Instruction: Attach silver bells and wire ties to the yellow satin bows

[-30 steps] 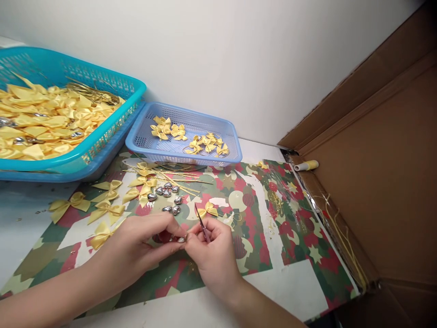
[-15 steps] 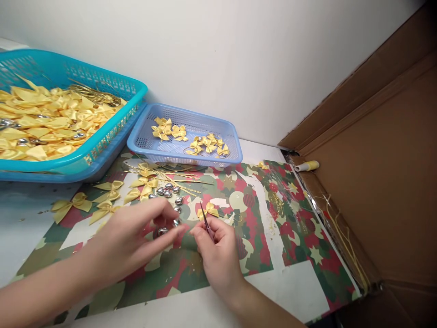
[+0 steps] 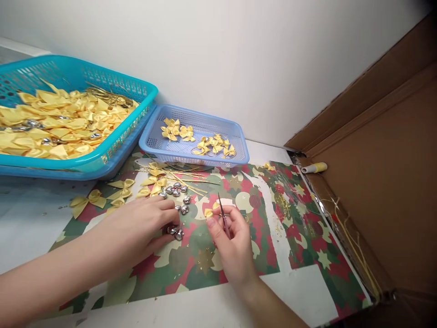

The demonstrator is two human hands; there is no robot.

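My left hand (image 3: 136, 223) has its fingers curled down at the near end of a group of small shiny silver bells (image 3: 176, 192). Its fingertips are partly hidden and close on a bell (image 3: 179, 234) there. Held upright in my right hand (image 3: 235, 241) is a slim pointed tool (image 3: 223, 214) with a dark tip and pinkish body; whether tweezers or small scissors, I cannot tell. Just beyond the right fingertips a yellow ribbon bow (image 3: 209, 213) is partly covered. More yellow bows (image 3: 97, 198) lie left of the bells, beside thin gold cords (image 3: 186, 174).
A large turquoise basket (image 3: 112, 148) with bows, gold cords and silver bells stands at the back left. Beside it is a smaller blue basket (image 3: 160, 157) holding several bows. Cardboard (image 3: 375, 159) walls the right side, with a white-yellow tube (image 3: 314, 167) on its ledge.
My left hand has gone from spread fingers above the bells to curled fingers down among them. My right hand still holds the pointed tool. The view has shifted slightly left.
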